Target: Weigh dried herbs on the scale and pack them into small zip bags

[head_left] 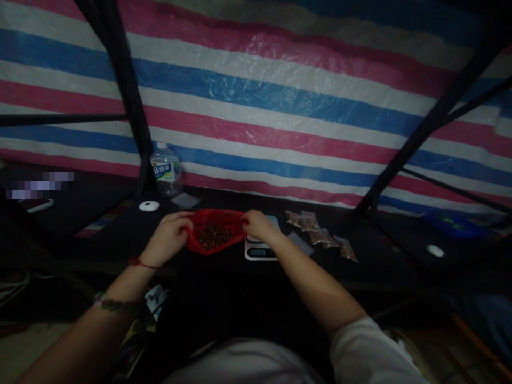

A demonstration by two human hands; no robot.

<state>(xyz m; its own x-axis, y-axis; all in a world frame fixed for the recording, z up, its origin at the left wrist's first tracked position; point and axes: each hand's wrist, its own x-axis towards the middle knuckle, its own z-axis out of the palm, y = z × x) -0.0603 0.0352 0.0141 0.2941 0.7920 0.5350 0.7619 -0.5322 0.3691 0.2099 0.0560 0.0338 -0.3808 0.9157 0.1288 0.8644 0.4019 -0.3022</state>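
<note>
Pinching its rim from both sides, the person is holding a red plastic bag [220, 217] open near the front edge of the dark tabletop [376, 237], just left of a white scale [258, 253]. A mound of small brown pieces [214, 236] is lying inside the bag. Several clear packets [310, 223] with brownish contents are resting right of the scale, in a loose row slanting toward the front edge, so that part of the work is seemingly done. The pieces in the bag are apparently remaining to be portioned. A flat clear bag [300, 244], seemingly unfilled, is lying between the scale and the packets. The hand is hiding part of the weighing plate, so whether anything is sitting there cannot be told.

The left hand [168, 237] is gripping the bag's left side, fingers curling closed on the plastic, its forearm rising from the lower left. The right hand [259, 226] is closing thumb and fingers on the opposite corner, its forearm slanting in from the lower right and its wrist passing over the scale. Between them, the mouth is spreading wide.
</note>
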